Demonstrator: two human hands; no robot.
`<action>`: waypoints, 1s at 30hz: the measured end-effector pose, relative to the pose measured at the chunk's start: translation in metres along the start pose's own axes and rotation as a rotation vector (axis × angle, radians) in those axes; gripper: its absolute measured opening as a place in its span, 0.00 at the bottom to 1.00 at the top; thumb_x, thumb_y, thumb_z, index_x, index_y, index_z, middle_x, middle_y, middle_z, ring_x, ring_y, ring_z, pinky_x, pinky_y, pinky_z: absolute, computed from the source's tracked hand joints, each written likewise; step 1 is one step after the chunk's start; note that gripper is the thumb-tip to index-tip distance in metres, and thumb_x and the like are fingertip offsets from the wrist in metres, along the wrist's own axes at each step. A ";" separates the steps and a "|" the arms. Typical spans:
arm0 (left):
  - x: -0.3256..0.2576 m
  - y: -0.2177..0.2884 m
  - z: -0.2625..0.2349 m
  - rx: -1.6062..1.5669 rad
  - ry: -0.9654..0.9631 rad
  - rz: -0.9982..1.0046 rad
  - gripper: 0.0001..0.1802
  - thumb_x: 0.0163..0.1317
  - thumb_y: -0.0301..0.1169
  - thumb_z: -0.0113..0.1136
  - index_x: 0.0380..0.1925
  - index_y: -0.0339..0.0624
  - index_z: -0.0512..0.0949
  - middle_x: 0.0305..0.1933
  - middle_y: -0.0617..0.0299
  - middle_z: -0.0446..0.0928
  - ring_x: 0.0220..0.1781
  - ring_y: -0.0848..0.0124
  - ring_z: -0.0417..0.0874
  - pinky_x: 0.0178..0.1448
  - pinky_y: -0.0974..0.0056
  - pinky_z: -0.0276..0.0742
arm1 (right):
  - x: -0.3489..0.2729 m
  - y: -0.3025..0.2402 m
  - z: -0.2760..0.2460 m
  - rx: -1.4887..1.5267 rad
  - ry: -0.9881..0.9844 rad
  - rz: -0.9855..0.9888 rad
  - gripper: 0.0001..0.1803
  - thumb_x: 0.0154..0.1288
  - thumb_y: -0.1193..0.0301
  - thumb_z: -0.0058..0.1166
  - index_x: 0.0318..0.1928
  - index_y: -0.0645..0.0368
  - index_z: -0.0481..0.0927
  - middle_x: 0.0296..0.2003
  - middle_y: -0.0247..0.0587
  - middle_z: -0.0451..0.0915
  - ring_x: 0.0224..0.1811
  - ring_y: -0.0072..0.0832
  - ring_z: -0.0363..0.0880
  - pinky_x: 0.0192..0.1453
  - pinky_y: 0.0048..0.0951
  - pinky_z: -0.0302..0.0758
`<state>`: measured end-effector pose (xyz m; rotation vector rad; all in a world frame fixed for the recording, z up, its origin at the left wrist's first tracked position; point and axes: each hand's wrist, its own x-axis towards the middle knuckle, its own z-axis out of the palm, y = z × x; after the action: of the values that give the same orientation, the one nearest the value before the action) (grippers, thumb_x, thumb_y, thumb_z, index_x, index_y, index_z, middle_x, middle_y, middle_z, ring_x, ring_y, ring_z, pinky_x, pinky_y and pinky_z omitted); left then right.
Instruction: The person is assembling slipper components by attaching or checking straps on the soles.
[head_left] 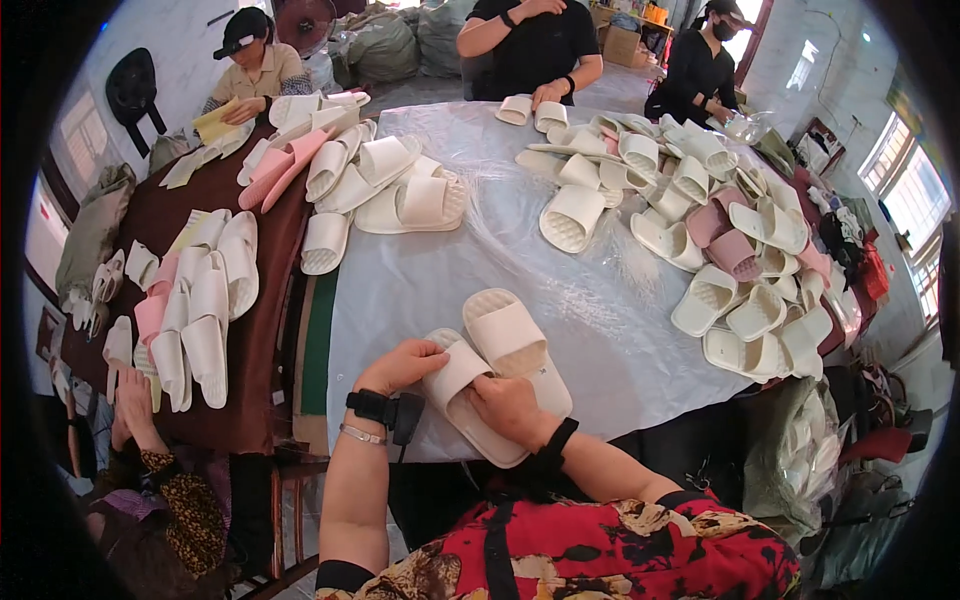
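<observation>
A pair of cream slide slippers lies side by side at the table's near edge, toes pointing away from me. My left hand (408, 366) grips the left slipper (452, 366) at its outer front side, fingers curled over the toe end of the strap. My right hand (510, 408) is at the same slipper, with its fingers tucked in at the strap's rear opening. The right slipper (507, 335) rests against it, partly behind my right hand. Both wrists wear black bands.
A big heap of cream and pink slippers (690, 190) covers the table's right side. More slippers (410, 195) stand at the far left, others on a brown-covered table (265, 330). Plastic sheeting (400, 300) covers my table. Co-workers sit or stand around; a clear bag (795, 450) hangs at right.
</observation>
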<state>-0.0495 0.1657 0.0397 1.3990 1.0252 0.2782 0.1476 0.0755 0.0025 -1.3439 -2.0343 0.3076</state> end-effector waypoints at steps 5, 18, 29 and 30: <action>0.000 0.002 0.002 0.014 0.070 -0.109 0.18 0.65 0.42 0.56 0.46 0.39 0.78 0.39 0.67 0.77 0.40 0.75 0.75 0.44 0.69 0.72 | 0.002 -0.006 0.004 -0.020 0.004 0.003 0.10 0.60 0.66 0.52 0.25 0.58 0.75 0.20 0.47 0.79 0.21 0.45 0.79 0.25 0.44 0.75; -0.008 -0.007 0.005 -0.155 0.096 -0.078 0.18 0.58 0.42 0.65 0.43 0.44 0.78 0.35 0.70 0.77 0.34 0.78 0.74 0.35 0.72 0.70 | -0.006 -0.013 -0.027 0.056 -0.116 -0.010 0.08 0.61 0.67 0.51 0.33 0.59 0.77 0.24 0.50 0.79 0.26 0.47 0.79 0.31 0.45 0.76; -0.010 -0.003 0.009 -0.150 0.198 -0.099 0.17 0.54 0.41 0.68 0.38 0.44 0.78 0.33 0.69 0.78 0.31 0.77 0.75 0.33 0.72 0.70 | -0.019 -0.061 -0.097 0.557 -0.200 -0.425 0.15 0.53 0.81 0.54 0.44 0.62 0.76 0.25 0.42 0.77 0.28 0.41 0.78 0.31 0.38 0.75; -0.010 -0.005 0.009 -0.172 0.215 -0.083 0.17 0.55 0.41 0.68 0.38 0.43 0.78 0.33 0.69 0.78 0.30 0.78 0.75 0.33 0.72 0.70 | -0.019 -0.062 -0.096 0.575 -0.187 -0.423 0.14 0.54 0.82 0.54 0.44 0.64 0.76 0.26 0.43 0.78 0.27 0.41 0.78 0.31 0.38 0.75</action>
<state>-0.0501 0.1517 0.0381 1.1861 1.2036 0.4528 0.1694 0.0160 0.0998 -0.5391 -2.0934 0.7721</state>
